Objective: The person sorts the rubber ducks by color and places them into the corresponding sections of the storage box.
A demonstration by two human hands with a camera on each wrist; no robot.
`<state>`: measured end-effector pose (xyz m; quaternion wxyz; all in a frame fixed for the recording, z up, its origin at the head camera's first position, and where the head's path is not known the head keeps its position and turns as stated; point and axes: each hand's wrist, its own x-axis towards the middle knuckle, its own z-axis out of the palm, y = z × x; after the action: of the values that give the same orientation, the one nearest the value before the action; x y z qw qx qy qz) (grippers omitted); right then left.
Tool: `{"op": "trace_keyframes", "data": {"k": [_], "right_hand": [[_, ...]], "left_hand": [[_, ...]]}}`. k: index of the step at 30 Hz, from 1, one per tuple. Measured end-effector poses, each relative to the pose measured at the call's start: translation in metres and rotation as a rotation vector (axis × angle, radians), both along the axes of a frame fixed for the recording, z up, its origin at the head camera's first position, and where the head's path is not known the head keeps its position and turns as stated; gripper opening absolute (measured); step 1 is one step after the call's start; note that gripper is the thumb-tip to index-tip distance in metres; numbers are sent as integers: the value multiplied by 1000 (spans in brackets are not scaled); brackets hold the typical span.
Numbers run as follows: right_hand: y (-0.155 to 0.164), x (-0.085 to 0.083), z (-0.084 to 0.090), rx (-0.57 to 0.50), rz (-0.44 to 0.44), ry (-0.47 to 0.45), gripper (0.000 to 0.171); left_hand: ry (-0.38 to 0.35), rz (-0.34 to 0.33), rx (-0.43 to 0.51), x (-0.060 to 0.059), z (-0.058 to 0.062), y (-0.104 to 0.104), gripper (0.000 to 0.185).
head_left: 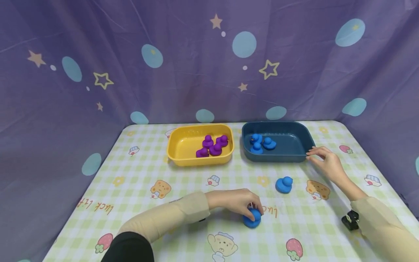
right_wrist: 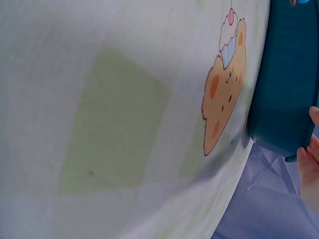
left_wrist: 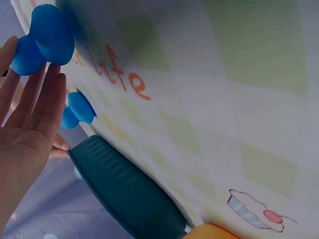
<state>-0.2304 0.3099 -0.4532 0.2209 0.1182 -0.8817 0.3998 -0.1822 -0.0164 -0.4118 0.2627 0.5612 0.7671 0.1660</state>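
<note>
My left hand (head_left: 236,201) grips a blue rubber duck (head_left: 251,222) on the tablecloth at the front middle. In the left wrist view that duck (left_wrist: 53,36) sits at the fingertips, its base turned partly away. A second blue duck (head_left: 283,185) rests alone on the cloth, further back and to the right. My right hand (head_left: 328,166) pinches the rim at the front right corner of a dark blue tray (head_left: 278,158). Three blue ducks (head_left: 269,143) lie in that tray's left part. The right wrist view shows thumb and fingers at the tray's edge (right_wrist: 286,89).
Left of the dark blue tray stands a yellow tray (head_left: 199,161) holding several purple ducks (head_left: 215,149). A checked cloth (head_left: 137,174) with printed pictures covers the table. Behind it hangs a purple curtain (head_left: 183,87). A small black object (head_left: 350,220) is by the right sleeve.
</note>
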Motion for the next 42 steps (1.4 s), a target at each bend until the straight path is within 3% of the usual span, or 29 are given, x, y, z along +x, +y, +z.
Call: {"op": "trace_keyframes", "data": {"k": [9, 10, 15, 21, 25, 33, 42], "right_hand": [[-3, 2, 6, 47, -1, -29, 12], [2, -2, -1, 52, -2, -9, 11], [4, -3, -3, 41, 7, 9, 11], [10, -6, -12, 21, 13, 30, 13], [3, -1, -2, 17, 12, 10, 11], [-2, 3, 7, 32, 16, -12, 11], [-3, 3, 7, 35, 10, -19, 12]], "left_hand": [[-6, 30, 14, -7, 4, 0, 27], [-15, 42, 8, -7, 5, 0, 27], [-3, 60, -1, -11, 9, 3, 27], [47, 32, 49, -21, 19, 7, 27], [51, 43, 73, -29, 26, 10, 26], [32, 90, 129, -47, 39, 16, 27], [88, 153, 179, -67, 49, 24, 28]]}}
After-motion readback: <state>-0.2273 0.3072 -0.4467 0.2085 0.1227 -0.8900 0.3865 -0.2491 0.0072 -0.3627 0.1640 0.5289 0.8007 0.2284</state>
